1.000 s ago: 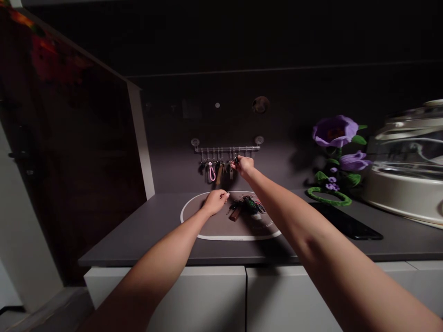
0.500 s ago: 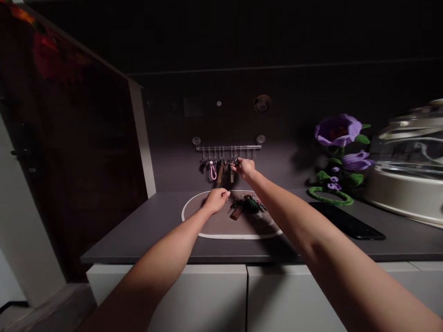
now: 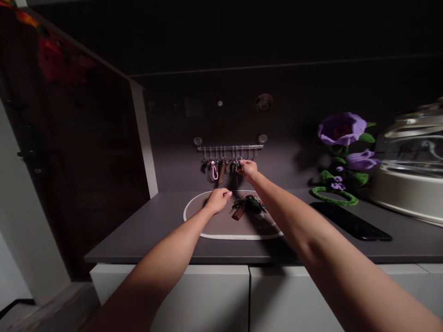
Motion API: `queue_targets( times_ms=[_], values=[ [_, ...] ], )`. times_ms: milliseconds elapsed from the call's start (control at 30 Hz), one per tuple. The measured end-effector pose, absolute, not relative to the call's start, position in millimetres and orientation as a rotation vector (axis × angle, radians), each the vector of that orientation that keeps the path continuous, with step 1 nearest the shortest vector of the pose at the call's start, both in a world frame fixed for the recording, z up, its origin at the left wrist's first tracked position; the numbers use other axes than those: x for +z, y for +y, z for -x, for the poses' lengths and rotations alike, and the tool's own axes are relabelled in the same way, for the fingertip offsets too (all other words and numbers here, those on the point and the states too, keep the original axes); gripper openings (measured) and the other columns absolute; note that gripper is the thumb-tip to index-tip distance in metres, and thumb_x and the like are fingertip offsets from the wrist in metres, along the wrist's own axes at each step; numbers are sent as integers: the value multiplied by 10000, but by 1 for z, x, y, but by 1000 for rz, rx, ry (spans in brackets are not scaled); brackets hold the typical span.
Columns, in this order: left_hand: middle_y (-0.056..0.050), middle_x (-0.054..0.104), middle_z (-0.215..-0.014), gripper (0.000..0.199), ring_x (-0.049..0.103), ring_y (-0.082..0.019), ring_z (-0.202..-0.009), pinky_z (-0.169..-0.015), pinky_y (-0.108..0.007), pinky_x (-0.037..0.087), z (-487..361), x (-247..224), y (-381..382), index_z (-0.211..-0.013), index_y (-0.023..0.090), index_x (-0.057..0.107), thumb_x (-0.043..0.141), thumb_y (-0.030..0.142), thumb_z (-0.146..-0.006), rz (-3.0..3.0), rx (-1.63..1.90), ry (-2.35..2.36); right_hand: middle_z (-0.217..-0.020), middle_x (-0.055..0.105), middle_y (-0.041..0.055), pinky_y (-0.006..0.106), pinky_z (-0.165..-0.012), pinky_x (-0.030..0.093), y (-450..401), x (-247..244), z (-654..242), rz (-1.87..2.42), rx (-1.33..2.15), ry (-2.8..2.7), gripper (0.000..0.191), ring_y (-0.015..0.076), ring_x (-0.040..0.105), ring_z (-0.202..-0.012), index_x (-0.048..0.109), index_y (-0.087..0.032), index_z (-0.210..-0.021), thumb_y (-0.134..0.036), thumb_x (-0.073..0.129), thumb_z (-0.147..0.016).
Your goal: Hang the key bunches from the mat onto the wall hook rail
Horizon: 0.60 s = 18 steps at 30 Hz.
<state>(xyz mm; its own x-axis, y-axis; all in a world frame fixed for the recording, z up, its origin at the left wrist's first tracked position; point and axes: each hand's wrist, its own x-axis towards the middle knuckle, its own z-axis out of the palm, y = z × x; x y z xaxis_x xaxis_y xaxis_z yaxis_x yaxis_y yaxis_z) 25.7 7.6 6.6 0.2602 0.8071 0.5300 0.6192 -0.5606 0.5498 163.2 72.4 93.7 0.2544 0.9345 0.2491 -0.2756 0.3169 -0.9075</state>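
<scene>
My right hand (image 3: 248,169) is at the clear hook rail (image 3: 230,148) on the wall, its fingers pinched on a bunch of keys (image 3: 238,165) whose ring is up by the hooks. Whether the ring sits on a hook I cannot tell. Lower down, over the mat (image 3: 194,219), my left hand (image 3: 219,200) has its fingers curled closed; anything inside them is hidden. Just right of it lies a pile of keys (image 3: 252,204) with a brown fob (image 3: 238,213). From the rail's left part hang a pink loop strap (image 3: 214,170), a brown strap (image 3: 222,173) and other keys.
On the grey counter (image 3: 138,235), a black phone (image 3: 353,221) lies to the right of my right forearm. Behind it stand purple fabric flowers (image 3: 342,129) with a green ring base, beside a large cream container with a clear upper part (image 3: 408,189).
My right hand has shifted slightly at the hooks, and the key ring and the keys below it have turned. My left hand stays about where it was. The view has moved a little.
</scene>
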Motion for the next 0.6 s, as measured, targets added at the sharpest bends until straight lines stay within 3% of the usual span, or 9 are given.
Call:
queue_targets(
  times_ms=[233,600],
  values=[
    [-25,618,-622,293,515,-116,-567,-571,-230,367,-26,7,5,-657,140,612,422,321,-789,-2275,1196,1328,-435,451,-66,154,-403,391,68,92,-167,827,1031,-1028,129,31,387,-351,523,-130,-635,-43,521,-729],
    [-33,627,-719,202,537,-110,-644,-636,-225,421,-25,7,1,-832,117,619,468,226,-753,-2139,1217,1266,-570,525,-31,153,-496,412,46,89,-185,955,1027,-1034,196,47,495,-491,554,-124,-870,-7,527,-716]
  ],
)
